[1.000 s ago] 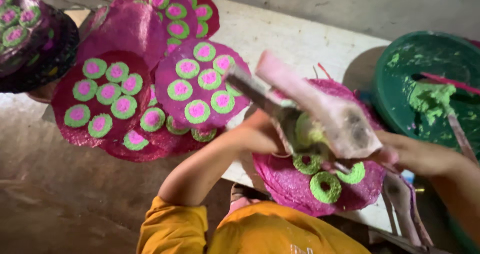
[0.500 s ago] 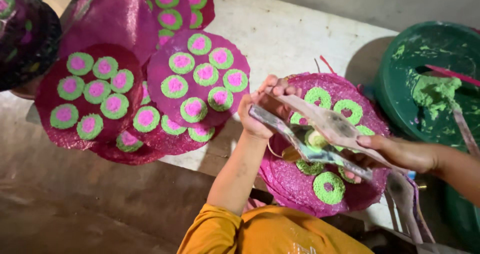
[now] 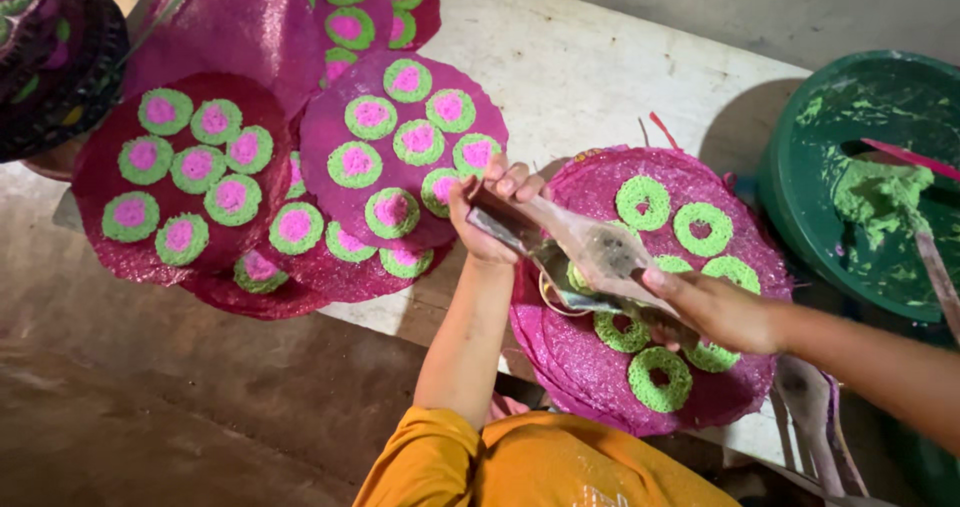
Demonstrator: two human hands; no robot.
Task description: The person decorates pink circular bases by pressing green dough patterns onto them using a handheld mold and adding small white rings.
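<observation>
A pale work table [image 3: 600,77] carries magenta woven trays of green-and-pink rings. The left hand [image 3: 492,217] is closed around the upper end of a clear piping bag [image 3: 590,252]; the right hand [image 3: 715,312] grips its lower end over the nearest tray [image 3: 570,367], which holds 6 open green rings. Judged step: filling ring centres. Next move calls for steady aim at a ring centre [image 3: 660,377]. A green bowl [image 3: 800,217] stands right.

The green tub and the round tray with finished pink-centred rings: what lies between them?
In the head view, the magenta tray of hollow green rings lies between, with both hands holding a clear bag over it.
</observation>
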